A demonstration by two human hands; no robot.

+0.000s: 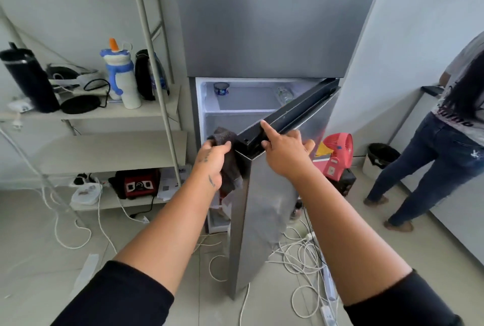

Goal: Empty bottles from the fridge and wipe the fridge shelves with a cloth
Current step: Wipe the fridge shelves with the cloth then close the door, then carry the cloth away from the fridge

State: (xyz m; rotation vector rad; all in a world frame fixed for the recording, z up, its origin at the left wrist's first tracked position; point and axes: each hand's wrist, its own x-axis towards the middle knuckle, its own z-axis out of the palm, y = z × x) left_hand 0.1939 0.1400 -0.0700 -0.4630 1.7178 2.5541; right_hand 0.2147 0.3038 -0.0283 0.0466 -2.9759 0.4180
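I see the fridge (262, 37) with its lower door (262, 194) swung partly open; a clear bottle (284, 94) lies on the top shelf (243, 110) at the right, a small tub (221, 88) at the left. My left grip (212, 158) is closed around the dark cloth (227, 158) beside the door's top corner. My right grip (285, 150) rests loosely on the door's top edge, forefinger extended. White cables (296, 252) sprawl over the floor.

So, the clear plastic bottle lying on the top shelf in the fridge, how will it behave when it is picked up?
The clear plastic bottle lies on its side on the top shelf, so a nudge would probably roll it. It looks thin-walled, so likely light and apt to dent under a firm squeeze. How full it is cannot be told. The left hand holds the dark cloth; the right hand is likelier to take it.
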